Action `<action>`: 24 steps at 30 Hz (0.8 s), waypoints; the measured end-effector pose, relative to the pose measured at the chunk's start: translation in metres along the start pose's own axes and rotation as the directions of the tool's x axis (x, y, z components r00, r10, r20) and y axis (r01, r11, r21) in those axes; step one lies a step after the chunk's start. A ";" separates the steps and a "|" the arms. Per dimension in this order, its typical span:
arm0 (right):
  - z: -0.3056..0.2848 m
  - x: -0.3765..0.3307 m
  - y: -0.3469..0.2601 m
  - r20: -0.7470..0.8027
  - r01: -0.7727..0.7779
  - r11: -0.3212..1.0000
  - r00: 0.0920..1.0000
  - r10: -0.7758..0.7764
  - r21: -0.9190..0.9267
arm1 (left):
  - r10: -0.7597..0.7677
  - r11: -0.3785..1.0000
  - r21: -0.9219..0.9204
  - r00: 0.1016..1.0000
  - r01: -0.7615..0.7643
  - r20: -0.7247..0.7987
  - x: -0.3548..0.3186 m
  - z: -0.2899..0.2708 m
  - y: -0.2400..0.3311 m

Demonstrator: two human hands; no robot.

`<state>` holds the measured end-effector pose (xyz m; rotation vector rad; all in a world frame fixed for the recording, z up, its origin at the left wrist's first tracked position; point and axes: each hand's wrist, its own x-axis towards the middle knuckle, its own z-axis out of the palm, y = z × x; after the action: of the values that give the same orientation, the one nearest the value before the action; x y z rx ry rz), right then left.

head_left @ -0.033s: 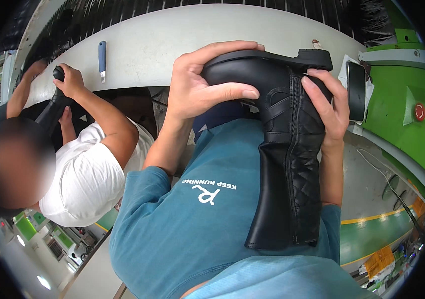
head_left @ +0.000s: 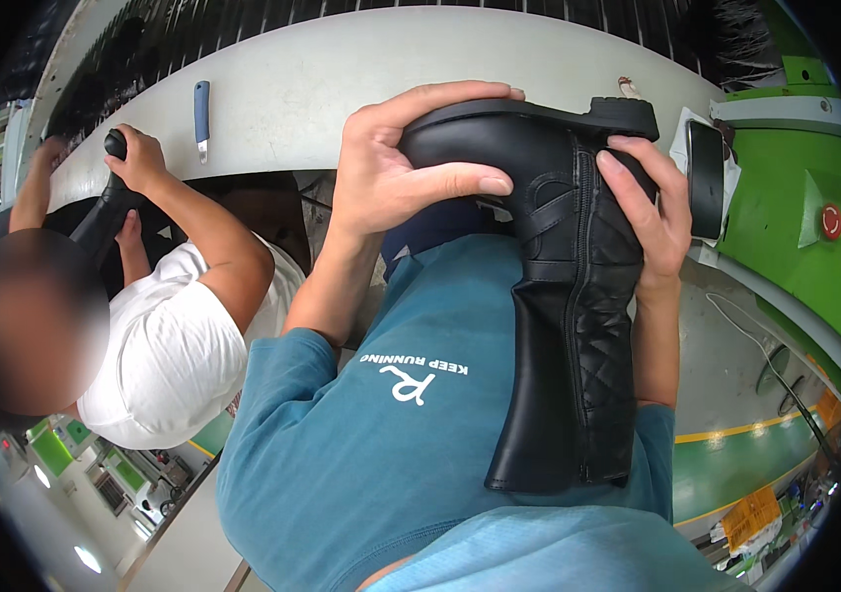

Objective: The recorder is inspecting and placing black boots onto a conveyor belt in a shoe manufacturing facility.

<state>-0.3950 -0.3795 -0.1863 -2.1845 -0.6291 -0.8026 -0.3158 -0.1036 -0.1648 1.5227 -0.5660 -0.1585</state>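
A tall black boot (head_left: 564,326) lies sole-up in front of my chest, its toe to the left and its shaft hanging toward me. My left hand (head_left: 391,168) grips the toe, thumb on the upper and fingers along the sole edge. Around the heel end is my right hand (head_left: 652,202), its fingertips on the back of the ankle near the zipper. The visible side carries crossed straps, a long zipper and a quilted panel. The palm of my right hand is hidden behind the boot.
Beyond the boot runs a pale worktable (head_left: 282,89), bearing a blue-handled cutter (head_left: 202,120). A dark phone (head_left: 705,178) lies at its right end, beside a green machine (head_left: 796,197) with a red button (head_left: 831,223). At left, a co-worker in a white shirt (head_left: 164,355) holds another black boot (head_left: 105,217).
My hands and the boot have not visibly moved. The co-worker's far hand has shifted slightly to the left.
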 end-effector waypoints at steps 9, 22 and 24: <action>-0.007 0.007 0.005 0.164 -0.141 0.987 0.978 0.127 0.077 | -0.093 0.995 -0.032 0.994 0.092 -0.058 -0.014 0.003 -0.021; 0.002 0.007 0.068 0.566 -0.752 0.376 0.656 0.498 0.541 | 0.004 0.996 -0.091 0.994 0.006 0.111 -0.062 -0.022 -0.038; 0.004 0.009 0.076 0.667 -0.858 0.146 0.480 0.570 0.493 | -0.007 0.989 -0.147 0.999 0.013 0.040 -0.064 -0.020 -0.044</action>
<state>-0.3393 -0.4227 -0.2163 -1.3929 0.0734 0.4124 -0.3517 -0.0602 -0.2220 1.3814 -0.5653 -0.2338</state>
